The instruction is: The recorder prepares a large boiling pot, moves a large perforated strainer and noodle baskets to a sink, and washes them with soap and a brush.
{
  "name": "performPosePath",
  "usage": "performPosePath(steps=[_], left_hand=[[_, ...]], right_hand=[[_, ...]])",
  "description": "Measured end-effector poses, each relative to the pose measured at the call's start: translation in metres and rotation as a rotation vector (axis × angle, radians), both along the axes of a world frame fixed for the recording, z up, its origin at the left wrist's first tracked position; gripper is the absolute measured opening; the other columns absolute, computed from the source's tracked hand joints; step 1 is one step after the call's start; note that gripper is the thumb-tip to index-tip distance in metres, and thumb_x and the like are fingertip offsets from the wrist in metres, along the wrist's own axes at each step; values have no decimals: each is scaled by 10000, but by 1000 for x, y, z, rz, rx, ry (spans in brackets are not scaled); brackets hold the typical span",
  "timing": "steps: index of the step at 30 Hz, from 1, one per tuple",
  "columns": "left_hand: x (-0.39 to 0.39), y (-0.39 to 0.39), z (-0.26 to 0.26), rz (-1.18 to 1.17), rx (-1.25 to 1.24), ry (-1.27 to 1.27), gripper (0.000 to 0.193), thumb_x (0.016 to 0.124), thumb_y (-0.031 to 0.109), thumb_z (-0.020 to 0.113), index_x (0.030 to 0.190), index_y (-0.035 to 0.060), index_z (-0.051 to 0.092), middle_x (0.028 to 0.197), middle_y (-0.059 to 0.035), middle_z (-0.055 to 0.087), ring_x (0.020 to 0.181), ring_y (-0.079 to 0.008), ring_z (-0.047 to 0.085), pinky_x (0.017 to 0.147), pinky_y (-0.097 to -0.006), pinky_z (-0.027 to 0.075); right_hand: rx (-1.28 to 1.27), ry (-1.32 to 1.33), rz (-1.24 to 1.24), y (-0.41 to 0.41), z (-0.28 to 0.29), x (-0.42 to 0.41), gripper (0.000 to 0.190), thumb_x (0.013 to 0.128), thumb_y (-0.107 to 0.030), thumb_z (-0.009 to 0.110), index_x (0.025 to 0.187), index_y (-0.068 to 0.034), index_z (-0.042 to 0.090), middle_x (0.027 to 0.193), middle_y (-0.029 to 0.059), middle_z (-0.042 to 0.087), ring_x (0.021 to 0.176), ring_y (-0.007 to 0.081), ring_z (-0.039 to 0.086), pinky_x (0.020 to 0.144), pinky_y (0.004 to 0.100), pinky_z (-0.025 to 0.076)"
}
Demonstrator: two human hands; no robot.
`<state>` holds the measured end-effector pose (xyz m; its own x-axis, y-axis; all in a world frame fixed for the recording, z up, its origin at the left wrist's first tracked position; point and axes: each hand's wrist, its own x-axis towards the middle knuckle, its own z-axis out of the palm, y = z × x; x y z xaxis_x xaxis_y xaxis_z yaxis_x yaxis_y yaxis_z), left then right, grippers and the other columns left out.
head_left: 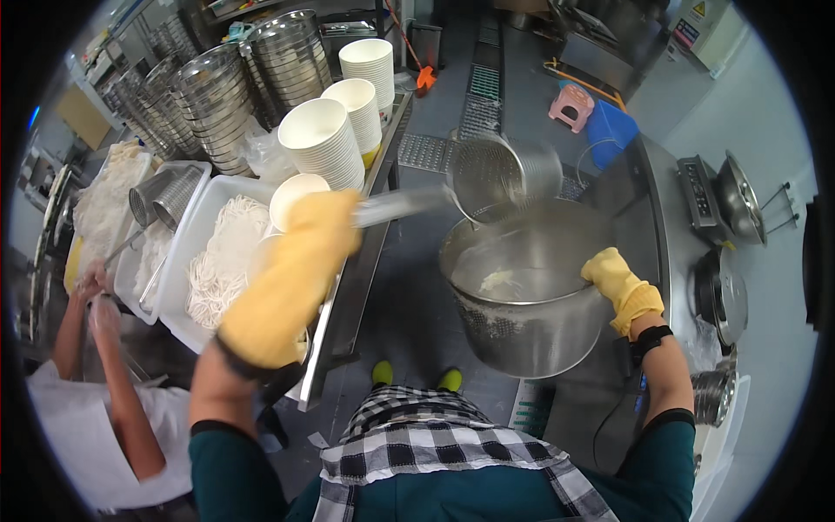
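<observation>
My left hand (323, 225), in a yellow glove, is closed around the metal handle (404, 204) of a large perforated strainer (545, 171). The strainer is blurred and tilted over the far rim of a big steel pot (531, 333). My right hand (607, 271), gloved in yellow too, grips the pot's right rim. Inside the pot, a pale clump (497, 280) shows under thin steam. Left of my left arm, a white plastic tub (184, 261) holds pale noodles (225, 261). Some paper cups beside the tub are partly hidden by my left glove.
Stacked paper cups (323, 143) and steel containers (215, 98) line the left table. At the lower left, a co-worker's hands (98, 293) are near a tub with mesh noodle baskets (176, 196). An induction cooker (698, 196) stands on the right counter (642, 196). A pink stool (572, 107) and blue bin (610, 134) are beyond.
</observation>
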<state>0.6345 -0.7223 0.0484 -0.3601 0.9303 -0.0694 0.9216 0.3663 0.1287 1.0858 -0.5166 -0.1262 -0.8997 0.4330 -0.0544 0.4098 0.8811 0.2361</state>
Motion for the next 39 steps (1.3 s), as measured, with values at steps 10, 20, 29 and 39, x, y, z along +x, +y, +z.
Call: performPosePath(steps=[10,20,29,39], left_hand=[[159,121,-197,-252,-510,-70,324,809,216,648,1129,174,679,1205,-65,629,1122,-268,593,909,-467,455],[136,52,-121,-486,-182,-328,299,789,121,580,1079,116,655,1070,-113,661,1012,-306,631,823,-397,513],[-248,-185,-71,627,484,121,299,900,153,469,1158,77,600,1144,-213,603,1077,-361,570,903,-430,453],[-413,-278,-119,933,129,512,190,775,150,550,933,97,640,976,-151,647,974,-320,614,810,-415,486]], right_hand=[[32,-93,115,31,-1,-5,50,634,-148,638,599,-177,661,651,56,652,697,260,654,636,381,491],[-58,-168,41,34,-7,65,53,647,-150,637,630,-178,678,682,54,664,716,257,658,648,378,495],[-146,-231,183,59,-53,-35,64,659,-150,637,657,-180,693,709,52,674,734,254,661,659,375,499],[-321,-258,126,115,-128,-66,134,626,-124,655,735,-172,715,769,41,690,752,253,648,719,347,504]])
